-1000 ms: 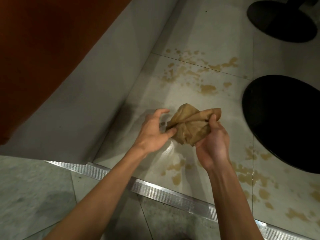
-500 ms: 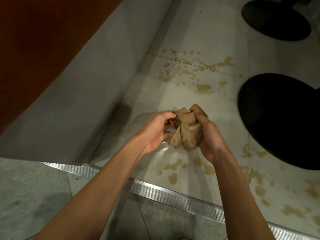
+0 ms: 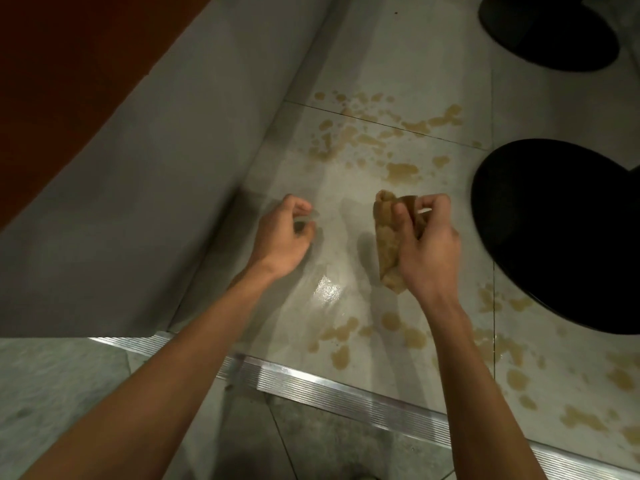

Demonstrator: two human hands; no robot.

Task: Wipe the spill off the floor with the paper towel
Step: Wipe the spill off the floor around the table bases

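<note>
Spill blotches pale floor tiles; right fingers clutch paper towel, left fingers curled empty.

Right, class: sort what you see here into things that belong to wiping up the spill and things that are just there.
Part of the job:
- paper towel, bunched in the right hand
- left hand, holding nothing
- brown spill spattered on the floor

Just there:
- two black round bases
- metal floor strip
- grey wall panel
</note>
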